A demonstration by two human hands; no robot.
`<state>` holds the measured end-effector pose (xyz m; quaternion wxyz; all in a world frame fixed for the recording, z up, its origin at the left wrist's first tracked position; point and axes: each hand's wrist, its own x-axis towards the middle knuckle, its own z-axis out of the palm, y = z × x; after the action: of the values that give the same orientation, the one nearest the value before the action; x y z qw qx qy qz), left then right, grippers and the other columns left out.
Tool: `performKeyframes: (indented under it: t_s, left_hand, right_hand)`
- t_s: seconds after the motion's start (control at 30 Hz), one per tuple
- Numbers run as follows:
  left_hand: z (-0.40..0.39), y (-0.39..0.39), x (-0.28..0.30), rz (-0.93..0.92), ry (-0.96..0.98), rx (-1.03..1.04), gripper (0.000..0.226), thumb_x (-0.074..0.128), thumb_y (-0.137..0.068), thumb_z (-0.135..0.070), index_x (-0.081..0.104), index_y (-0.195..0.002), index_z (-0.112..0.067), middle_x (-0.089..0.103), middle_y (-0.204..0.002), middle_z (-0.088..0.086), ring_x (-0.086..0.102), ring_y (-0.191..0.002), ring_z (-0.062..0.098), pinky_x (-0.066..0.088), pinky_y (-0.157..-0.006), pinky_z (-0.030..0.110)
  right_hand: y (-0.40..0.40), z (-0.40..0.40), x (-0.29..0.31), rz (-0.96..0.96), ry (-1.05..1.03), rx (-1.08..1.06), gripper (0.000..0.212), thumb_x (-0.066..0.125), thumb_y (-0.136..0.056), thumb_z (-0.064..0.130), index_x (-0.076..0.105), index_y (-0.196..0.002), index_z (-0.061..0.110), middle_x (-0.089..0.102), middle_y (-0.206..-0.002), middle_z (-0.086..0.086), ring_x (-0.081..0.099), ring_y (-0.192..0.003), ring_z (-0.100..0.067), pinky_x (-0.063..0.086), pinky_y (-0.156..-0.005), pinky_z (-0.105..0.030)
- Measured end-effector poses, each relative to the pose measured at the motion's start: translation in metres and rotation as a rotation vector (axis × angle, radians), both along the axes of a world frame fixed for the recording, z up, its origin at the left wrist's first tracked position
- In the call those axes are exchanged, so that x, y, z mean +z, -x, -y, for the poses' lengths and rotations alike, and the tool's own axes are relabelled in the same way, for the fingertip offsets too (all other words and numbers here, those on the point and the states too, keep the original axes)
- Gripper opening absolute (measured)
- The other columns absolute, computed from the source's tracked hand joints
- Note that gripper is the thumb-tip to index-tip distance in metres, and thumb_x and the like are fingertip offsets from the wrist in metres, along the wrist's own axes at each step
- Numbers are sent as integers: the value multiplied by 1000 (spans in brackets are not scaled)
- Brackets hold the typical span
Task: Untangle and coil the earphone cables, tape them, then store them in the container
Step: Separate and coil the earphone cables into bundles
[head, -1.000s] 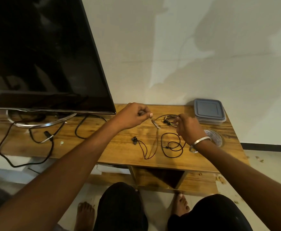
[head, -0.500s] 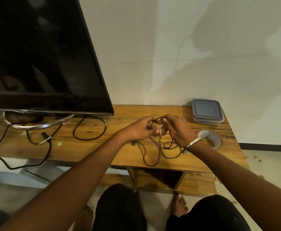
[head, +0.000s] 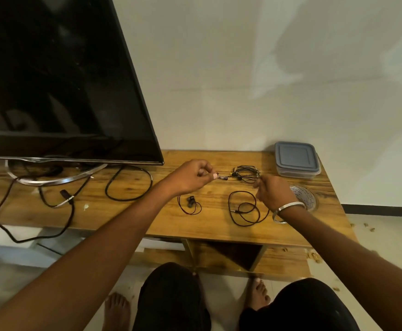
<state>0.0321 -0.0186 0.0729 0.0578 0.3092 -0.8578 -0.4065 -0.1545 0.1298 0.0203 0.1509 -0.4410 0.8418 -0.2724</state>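
A wooden TV stand (head: pixel 219 225) is seen from above, with a dark television (head: pixel 59 75) at the left and a pale wall behind. The left hand (head: pixel 190 177) is held just above the middle of the stand, its fingers curled so that the tips pinch a short stretch of earphone cable (head: pixel 223 177). This stretch runs right into a small tangled bundle of black earphone cables (head: pixel 246 174) lying toward the far edge. The right hand (head: pixel 275 193) is just right of that bundle, with its fingers curled; whether a strand is held in it cannot be told, as the fingertips are blurred.

Nearer, a black loop ending in a jack plug (head: pixel 244 210) lies on the wood, partly under the right wrist. To its left, a single earbud (head: pixel 190 201) rests with a thin dark-red loop of cord beside it. A grey lidded container (head: pixel 296 160) is set at the far right corner, lid on, and a roll of clear tape (head: pixel 302 197) lies flat just near of it.

Untangling appears to be under way, with nothing yet coiled or taped. If the strand is pulled while the bundle remains knotted, the knot is likely to be tightened rather than freed, and the thin wire could be strained at an earbud or plug joint. The loose loops could also be dragged together, or swept off the near edge by the right forearm.
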Motion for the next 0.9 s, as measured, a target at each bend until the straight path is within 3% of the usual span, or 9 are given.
performKeyframes:
  t_s: [0.03, 0.1, 0.17, 0.23, 0.33, 0.4, 0.5, 0.77, 0.9]
  left_hand:
    - [1, 0, 0, 4, 37, -6, 20, 61, -93, -34, 65, -104, -18, 65, -82, -11, 57, -74, -2, 44, -68, 21]
    - [-1, 3, -1, 2, 92, -22, 19, 61, -93, -32, 66, -104, -17, 54, -72, -16, 49, -65, -4, 38, -61, 20]
    - [-4, 7, -2, -15, 119, -36, 18, 62, -93, -31, 66, -101, -16, 49, -65, -17, 46, -58, -4, 36, -58, 19]
    - [-7, 12, -2, -35, 134, -48, 15, 62, -92, -30, 66, -97, -16, 50, -63, -17, 47, -54, -6, 35, -57, 18]
    - [-11, 18, -2, -59, 129, -76, 13, 63, -92, -29, 66, -92, -16, 53, -62, -12, 47, -55, 0, 40, -61, 25]
    - [-13, 20, -1, -69, 117, -98, 11, 63, -92, -27, 65, -89, -17, 58, -66, -10, 52, -60, 4, 46, -65, 31]
    - [-12, 19, 1, -65, 134, -100, 12, 62, -92, -32, 65, -88, -21, 60, -70, -5, 50, -61, 8, 43, -62, 31]
    - [3, 4, -4, -18, 137, -57, 18, 62, -91, -38, 67, -91, -21, 68, -86, 15, 51, -65, 12, 40, -62, 27]
    - [4, 1, -2, 4, 161, -44, 19, 62, -92, -36, 66, -89, -18, 59, -69, -1, 48, -61, 6, 38, -60, 24]
  right_hand:
    - [-1, 0, -1, -18, -69, 16, 26, 41, -96, 18, 66, -94, 9, 70, -93, -16, 64, -91, -33, 51, -80, -38]
    - [-5, 2, -3, -58, -161, 66, 30, 47, -94, 26, 60, -114, 8, 65, -114, -17, 59, -106, -33, 49, -88, -39]
    - [-13, 6, -2, -67, -190, 119, 62, 56, -89, 38, 35, -140, 10, 43, -141, -13, 46, -126, -31, 43, -100, -47]
    - [-22, 11, 4, -62, -107, 194, 85, 61, -84, 44, 14, -148, 15, 26, -150, -8, 32, -136, -29, 36, -106, -53]
    - [-33, 19, 14, -77, 19, 367, 72, 60, -86, 40, 25, -145, 18, 48, -136, -5, 47, -125, -24, 40, -102, -49]
    - [-39, 23, 21, -102, 91, 421, 42, 55, -91, 31, 45, -129, 17, 68, -104, -2, 63, -99, -24, 48, -88, -46]
    - [-38, 25, 25, -103, 151, 364, 19, 46, -96, 24, 58, -107, 13, 69, -72, -1, 66, -73, -25, 51, -72, -43]
    - [-12, 11, 7, -187, 111, 173, 21, 43, -97, 25, 58, -107, 15, 69, -89, -11, 63, -78, -34, 51, -66, -40]
    - [-6, 4, 2, -290, -31, 58, 19, 41, -97, 26, 55, -102, 14, 69, -90, -10, 64, -83, -34, 51, -75, -42]
